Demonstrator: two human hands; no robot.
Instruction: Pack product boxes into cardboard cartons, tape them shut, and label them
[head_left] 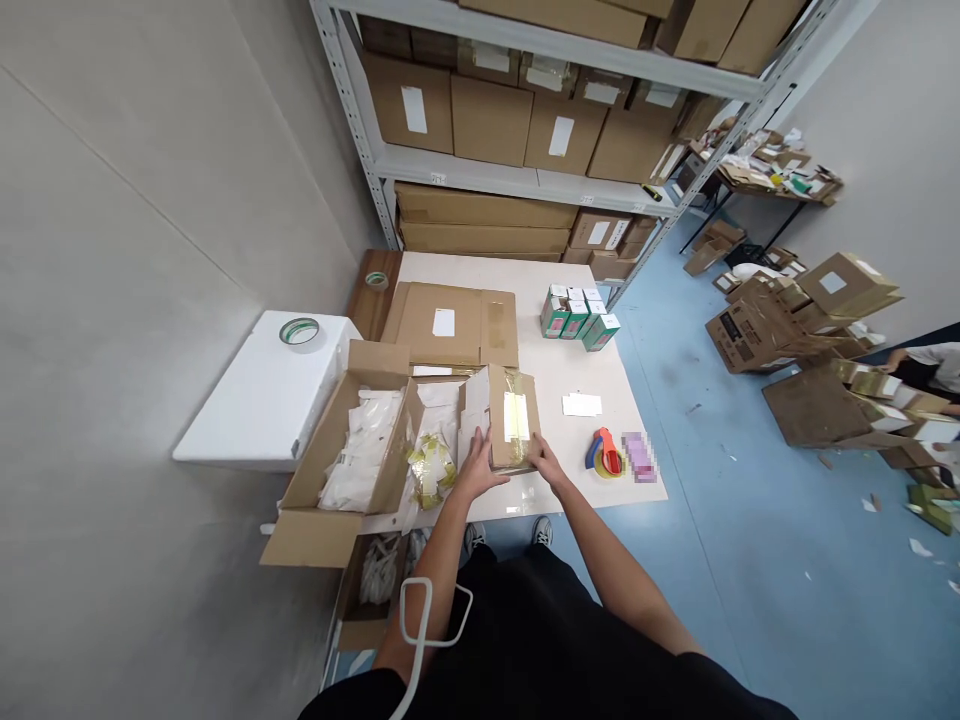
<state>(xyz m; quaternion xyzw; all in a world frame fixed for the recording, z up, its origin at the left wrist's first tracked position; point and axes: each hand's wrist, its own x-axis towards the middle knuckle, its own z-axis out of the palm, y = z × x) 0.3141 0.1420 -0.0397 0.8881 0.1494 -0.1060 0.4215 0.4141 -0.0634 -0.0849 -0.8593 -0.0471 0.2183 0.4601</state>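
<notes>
Between my two hands is a small cardboard box (498, 398), with a white label (515, 418) under a strip of clear yellowish tape on its face. My left hand (480, 470) grips its left lower side, fingers pointing up along a pale side panel. At the right lower edge, the fingers of my right hand (549, 464) press against the box. Just left stands an open carton (437, 393) with white packing material and crumpled yellow tape (433, 470). A larger open carton (394, 460) beside it holds white bags (367, 435).
A flattened carton (457, 320) lies behind. Green-and-white boxes (576, 315), white cards (582, 405) and a red tape dispenser (609, 455) sit on the table (540, 350). Shelving (480, 175) rises beyond. Another person's sleeve (934, 368) shows far right, near stacked cartons (765, 325).
</notes>
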